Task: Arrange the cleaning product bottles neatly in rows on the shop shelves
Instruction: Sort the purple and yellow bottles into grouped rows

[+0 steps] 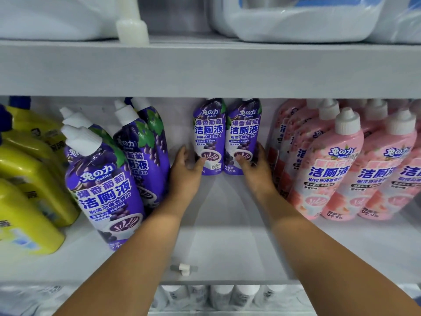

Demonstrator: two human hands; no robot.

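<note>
Two purple bottles (226, 135) stand at the back of the middle shelf (227, 236); left hand (186, 165) and right hand (252, 166) each grip one. Next, probably pulling them forward, level.

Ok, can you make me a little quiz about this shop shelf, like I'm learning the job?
1. True or false: the left hand and right hand each hold one of the two purple bottles at the back.
2. Which bottles stand right of the gap? A) yellow B) pink C) green
3. Fill in: the purple bottles at the front left have ____ caps.

Key:
1. True
2. B, the pink bottles; the yellow bottles are far left.
3. white
</note>
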